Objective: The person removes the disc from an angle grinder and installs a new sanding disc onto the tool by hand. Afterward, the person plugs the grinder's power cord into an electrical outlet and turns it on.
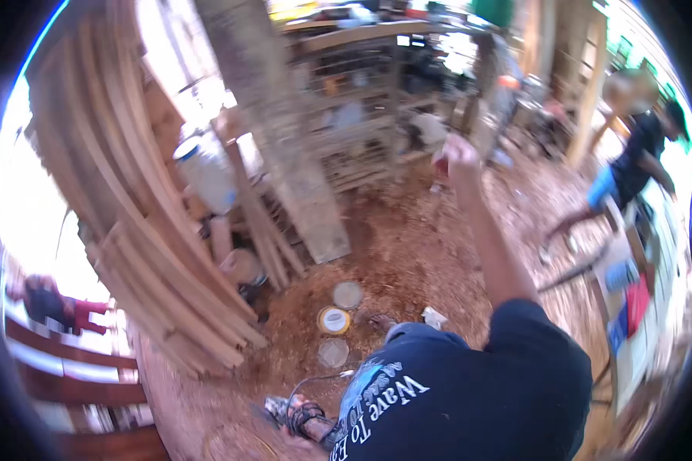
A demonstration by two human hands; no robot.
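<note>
My right hand (463,160) is raised at the end of a stretched arm, out over the wood-chip-covered ground. Its fingers look closed around a small dark red item (440,163), too blurred to name. My left hand does not show in the view. Below me, a sandalled foot (307,419) rests on the ground beside a thin cable (315,378). Close to my other foot (379,320) stand a yellow-rimmed round container (334,320) and two grey round lids or discs (347,295), one on either side of it.
Long wooden boards (123,177) lean at the left, and a wide plank (284,131) stands by a cluttered shelf rack (354,115). A white jug (206,173) sits among the boards. Another person (642,154) bends near a bench (630,307) at right; a further person (50,303) is far left.
</note>
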